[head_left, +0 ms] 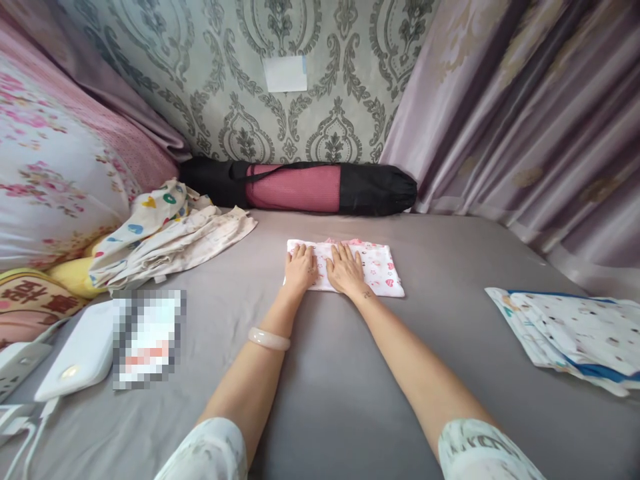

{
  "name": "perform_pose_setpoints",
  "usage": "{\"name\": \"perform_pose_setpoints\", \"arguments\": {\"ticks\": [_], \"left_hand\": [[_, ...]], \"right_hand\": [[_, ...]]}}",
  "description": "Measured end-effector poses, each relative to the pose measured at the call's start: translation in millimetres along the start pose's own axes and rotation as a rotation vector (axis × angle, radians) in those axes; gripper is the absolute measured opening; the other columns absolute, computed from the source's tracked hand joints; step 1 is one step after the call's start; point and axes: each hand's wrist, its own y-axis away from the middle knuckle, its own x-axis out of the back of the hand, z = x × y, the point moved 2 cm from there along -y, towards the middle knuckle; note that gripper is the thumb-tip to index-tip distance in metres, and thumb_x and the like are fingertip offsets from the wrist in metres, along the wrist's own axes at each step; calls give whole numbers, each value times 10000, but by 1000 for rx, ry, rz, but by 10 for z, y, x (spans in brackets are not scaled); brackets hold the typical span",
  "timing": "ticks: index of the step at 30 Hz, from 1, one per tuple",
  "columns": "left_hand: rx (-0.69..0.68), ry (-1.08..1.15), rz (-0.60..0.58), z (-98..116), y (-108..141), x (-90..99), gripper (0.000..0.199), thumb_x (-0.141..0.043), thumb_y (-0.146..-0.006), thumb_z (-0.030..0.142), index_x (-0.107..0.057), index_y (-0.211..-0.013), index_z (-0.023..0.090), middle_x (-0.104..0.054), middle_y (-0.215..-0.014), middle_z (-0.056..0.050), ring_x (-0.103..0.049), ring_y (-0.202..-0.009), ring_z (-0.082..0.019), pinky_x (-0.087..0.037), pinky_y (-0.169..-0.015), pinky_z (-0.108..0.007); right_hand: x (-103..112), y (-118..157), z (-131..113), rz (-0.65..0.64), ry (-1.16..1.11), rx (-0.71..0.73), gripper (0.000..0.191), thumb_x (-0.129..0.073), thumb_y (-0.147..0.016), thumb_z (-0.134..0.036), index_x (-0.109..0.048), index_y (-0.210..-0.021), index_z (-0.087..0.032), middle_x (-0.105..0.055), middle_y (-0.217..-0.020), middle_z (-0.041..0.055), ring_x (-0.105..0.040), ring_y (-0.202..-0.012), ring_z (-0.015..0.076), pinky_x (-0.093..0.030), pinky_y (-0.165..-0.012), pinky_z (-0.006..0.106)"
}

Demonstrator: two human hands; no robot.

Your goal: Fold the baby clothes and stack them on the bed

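Observation:
A folded white cloth with pink and red prints [381, 270] lies flat on the grey sheet in front of me; whether it is a garment I cannot tell. On its left part rests my left hand [300, 268], palm down with the fingers stretched out. Close beside it, my right hand [346, 269] lies flat near the cloth's middle, fingers spread. Neither hand grips anything. A bit of pink fabric shows at the cloth's far edge, beyond my right fingers.
Folded printed cloths [585, 333] are stacked at the right. Crumpled printed clothes [175, 233] lie at the left, behind a white power bank [80, 350] with cables and a blurred-out item [147, 340]. A black and pink rolled mat bag [295, 188] lies along the wall.

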Motion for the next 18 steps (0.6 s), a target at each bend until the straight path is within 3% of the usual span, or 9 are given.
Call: {"name": "perform_pose_setpoints", "arguments": {"ticks": [4, 10, 14, 18], "left_hand": [[-1, 117, 29, -47, -43, -9, 374, -380, -921, 184, -539, -1259, 168, -520, -1401, -132, -356, -1388, -278, -297, -1115, -474], [134, 558, 145, -252, -210, 54, 352, -419, -902, 198, -623, -1184, 149, -660, -1215, -135, -598, -1153, -249, -435, -1011, -387], [176, 760, 281, -401, -260, 127, 322, -430, -899, 234, -668, -1093, 138, -693, -1135, -124, -630, -1083, -232, -462, -972, -361], [233, 825, 315, -501, -255, 134, 318, -428, -895, 262, -676, -1052, 142, -716, -1012, -102, -660, -934, -215, -511, -866, -346]], "right_hand": [[41, -11, -1, -37, 3, -11, 557, -260, -996, -363, -338, -1487, -112, -271, -1569, 110, -200, -1447, 256, -117, -1159, 496], [98, -93, -217, -18, -34, -4, 544, -249, -990, -318, -348, -1478, -101, -263, -1570, 132, -180, -1454, 261, -86, -1162, 495], [16, -122, -383, -26, -83, 13, 557, -231, -997, -349, -337, -1484, -102, -256, -1573, 127, -153, -1461, 250, -71, -1163, 487], [-67, -108, -408, -35, -82, 8, 564, -224, -999, -371, -347, -1480, -102, -275, -1566, 126, -120, -1467, 241, -53, -1160, 492]]}}
